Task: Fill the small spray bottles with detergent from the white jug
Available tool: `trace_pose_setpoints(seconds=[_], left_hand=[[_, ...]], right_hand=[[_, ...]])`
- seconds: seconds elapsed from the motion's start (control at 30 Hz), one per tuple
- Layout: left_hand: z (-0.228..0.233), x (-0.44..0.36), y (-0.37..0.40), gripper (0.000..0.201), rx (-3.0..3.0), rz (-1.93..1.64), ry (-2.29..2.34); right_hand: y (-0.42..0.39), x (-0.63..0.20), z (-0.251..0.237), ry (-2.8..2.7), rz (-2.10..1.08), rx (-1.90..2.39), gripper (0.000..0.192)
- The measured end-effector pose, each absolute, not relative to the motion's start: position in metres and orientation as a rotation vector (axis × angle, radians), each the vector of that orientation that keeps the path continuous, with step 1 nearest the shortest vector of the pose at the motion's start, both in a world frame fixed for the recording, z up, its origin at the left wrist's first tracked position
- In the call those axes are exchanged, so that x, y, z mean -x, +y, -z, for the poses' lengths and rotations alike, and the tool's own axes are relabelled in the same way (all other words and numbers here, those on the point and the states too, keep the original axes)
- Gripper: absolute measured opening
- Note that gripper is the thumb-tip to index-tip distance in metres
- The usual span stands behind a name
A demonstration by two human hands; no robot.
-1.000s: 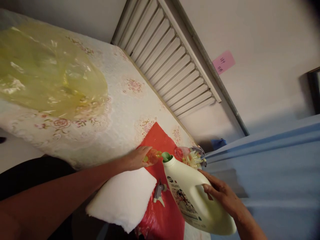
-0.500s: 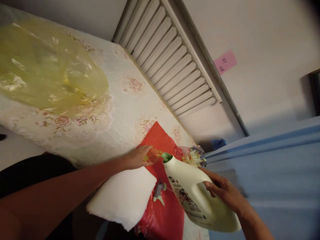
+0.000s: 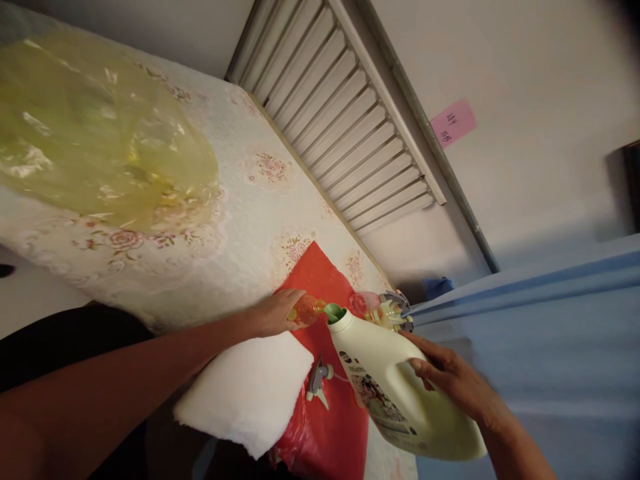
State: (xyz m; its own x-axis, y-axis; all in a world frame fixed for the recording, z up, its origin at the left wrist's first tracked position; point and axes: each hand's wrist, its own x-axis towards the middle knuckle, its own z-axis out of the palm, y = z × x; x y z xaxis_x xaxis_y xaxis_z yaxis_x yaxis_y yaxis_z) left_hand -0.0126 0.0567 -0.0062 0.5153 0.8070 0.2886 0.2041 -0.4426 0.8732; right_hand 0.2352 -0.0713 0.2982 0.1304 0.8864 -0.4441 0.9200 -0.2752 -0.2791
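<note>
My right hand (image 3: pixel 450 377) grips the handle of a large pale-green detergent jug (image 3: pixel 390 393), tilted so its green spout points left. Just at that spout is the neck of a small clear bottle (image 3: pixel 306 311), which looks orange over the red sheet. My left hand (image 3: pixel 277 312) is wrapped round this bottle, its fingers partly hidden. Whether liquid is flowing between the two cannot be made out. Below them, a grey and white spray trigger (image 3: pixel 319 382) lies on the red sheet (image 3: pixel 345 427). Beside my left forearm is a white cloth or pad (image 3: pixel 245 393).
A floral tablecloth (image 3: pixel 240 247) covers the table. At the back left lies a yellow translucent plastic bag (image 3: pixel 110 140). Spray bottles (image 3: pixel 393 315) stand beyond the jug. A white radiator (image 3: pixel 350 133) lines the wall, and a blue curtain (image 3: pixel 550 333) hangs at the right.
The jug and my right hand have shifted very slightly to the right. My left hand keeps its hold on the small bottle.
</note>
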Motion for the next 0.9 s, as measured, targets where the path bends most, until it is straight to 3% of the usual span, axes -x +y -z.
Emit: trace_pose_setpoints(seconds=[0.9], left_hand=[[-0.002,0.018,0.053,0.07,-1.934,-0.915,0.828]], right_hand=[[-0.063,-0.225,-0.307,1.822,0.799,-2.314,0.068]])
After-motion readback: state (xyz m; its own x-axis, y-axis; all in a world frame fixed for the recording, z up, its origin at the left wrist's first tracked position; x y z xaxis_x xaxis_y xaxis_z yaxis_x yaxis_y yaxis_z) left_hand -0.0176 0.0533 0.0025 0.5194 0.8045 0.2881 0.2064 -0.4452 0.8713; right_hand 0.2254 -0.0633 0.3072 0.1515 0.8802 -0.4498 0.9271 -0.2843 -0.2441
